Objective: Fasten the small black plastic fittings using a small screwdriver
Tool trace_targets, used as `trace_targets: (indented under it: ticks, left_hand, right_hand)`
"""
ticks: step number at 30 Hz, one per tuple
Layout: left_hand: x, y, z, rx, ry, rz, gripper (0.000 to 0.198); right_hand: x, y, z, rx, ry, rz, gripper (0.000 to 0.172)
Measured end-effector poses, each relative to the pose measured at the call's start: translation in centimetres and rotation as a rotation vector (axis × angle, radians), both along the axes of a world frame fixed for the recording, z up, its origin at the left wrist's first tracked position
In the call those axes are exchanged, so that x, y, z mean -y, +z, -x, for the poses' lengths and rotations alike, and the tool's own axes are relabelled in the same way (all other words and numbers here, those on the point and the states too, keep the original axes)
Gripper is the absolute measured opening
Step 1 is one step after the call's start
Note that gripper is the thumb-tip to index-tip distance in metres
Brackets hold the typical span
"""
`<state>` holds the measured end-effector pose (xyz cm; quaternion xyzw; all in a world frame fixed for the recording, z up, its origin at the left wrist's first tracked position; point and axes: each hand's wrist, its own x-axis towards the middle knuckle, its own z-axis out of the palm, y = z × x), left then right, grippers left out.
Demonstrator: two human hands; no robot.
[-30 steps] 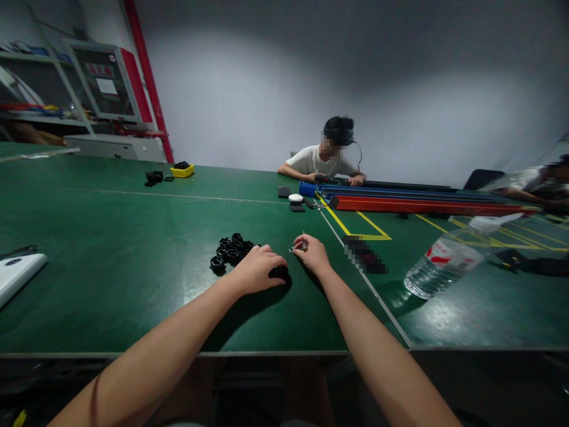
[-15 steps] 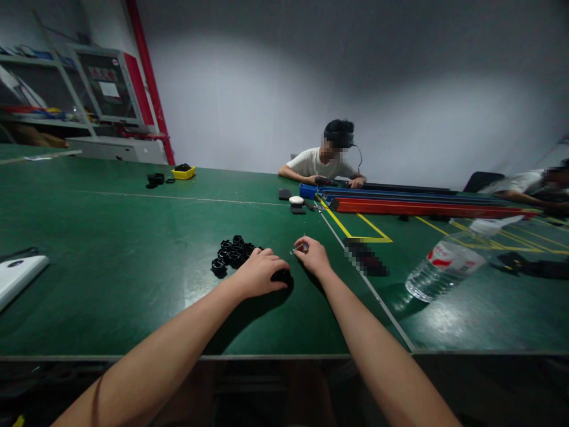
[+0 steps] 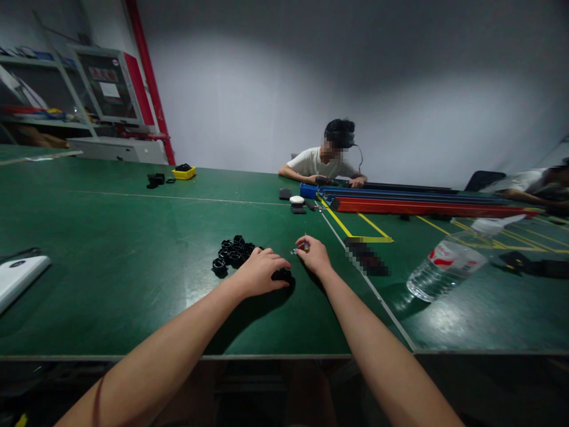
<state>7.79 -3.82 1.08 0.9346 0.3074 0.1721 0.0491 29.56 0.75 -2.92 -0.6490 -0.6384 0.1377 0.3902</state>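
Observation:
On the green table, my left hand [image 3: 263,274] is curled with its thumb and fingers around a black plastic part [image 3: 283,275]. Left of that hand lies a cluster of black ring-shaped plastic parts [image 3: 230,255], partly hidden behind my fingers. My right hand [image 3: 315,256] rests on its side a short way to the right, thumb and fingers pinched together. Tiny shiny bits [image 3: 293,252] show at its fingertips, too small to name. The two hands are apart.
A tilted-looking water bottle [image 3: 444,264] stands right, near a blurred dark object [image 3: 368,258]. Red and blue long profiles [image 3: 427,205] lie before a co-worker [image 3: 317,161]. A yellow bin [image 3: 184,172] is far left; a white device [image 3: 22,279] sits at the left edge.
Almost nothing differs. The black part under my left hand shows slightly more to the right, and the view has shifted a little.

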Motion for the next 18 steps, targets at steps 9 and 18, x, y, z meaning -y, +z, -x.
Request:
trace_targets:
  ticks: [9, 18]
  left_hand:
    - [-0.04, -0.24, -0.07, 0.003, 0.007, -0.001, 0.034]
    - [0.01, -0.11, -0.11, 0.034, 0.007, 0.0, 0.043]
  right_hand:
    - [-0.24, -0.27, -0.34, -0.039, 0.011, -0.025, 0.014]
    - [-0.31, -0.24, -0.42, -0.116, 0.012, -0.043, 0.014]
